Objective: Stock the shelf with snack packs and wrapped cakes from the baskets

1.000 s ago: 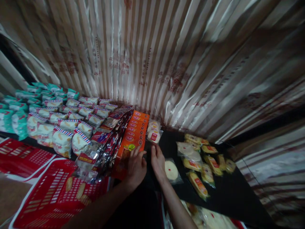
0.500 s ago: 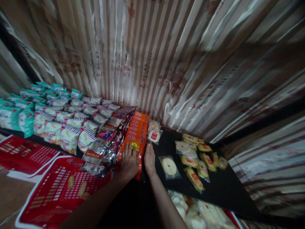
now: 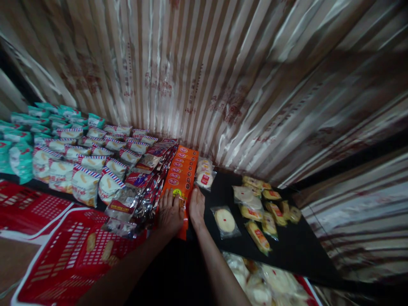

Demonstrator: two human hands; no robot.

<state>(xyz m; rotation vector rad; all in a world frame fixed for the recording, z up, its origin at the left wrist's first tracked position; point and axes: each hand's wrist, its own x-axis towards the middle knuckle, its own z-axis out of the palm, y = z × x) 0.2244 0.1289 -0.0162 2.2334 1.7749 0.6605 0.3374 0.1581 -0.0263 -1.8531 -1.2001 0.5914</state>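
Note:
Overlapping orange packets (image 3: 179,168) form a row running toward the wall on a black shelf. Flat on the nearest of them lies my left hand (image 3: 171,212), its fingers stretched out. My right hand (image 3: 196,206) stands edge-on along the right side of the row, fingers extended and touching it. Left of the row, silver and dark red packets (image 3: 149,191) lean in a dense line. Just beyond my right hand are clear-wrapped round white cakes (image 3: 204,178), and a single wrapped round cake (image 3: 225,222) lies to its right.
White bags with striped tops (image 3: 86,185) and teal bags (image 3: 21,161) fill the left. Yellow wrapped snacks (image 3: 258,237) lie on the black shelf (image 3: 296,255) at right. Red baskets (image 3: 63,263) sit below, and striped plastic sheeting (image 3: 191,76) hangs behind.
The view has shifted slightly, so the goods appear a little further left. Both hands keep their places at the orange packets, the right one still against the row's side.

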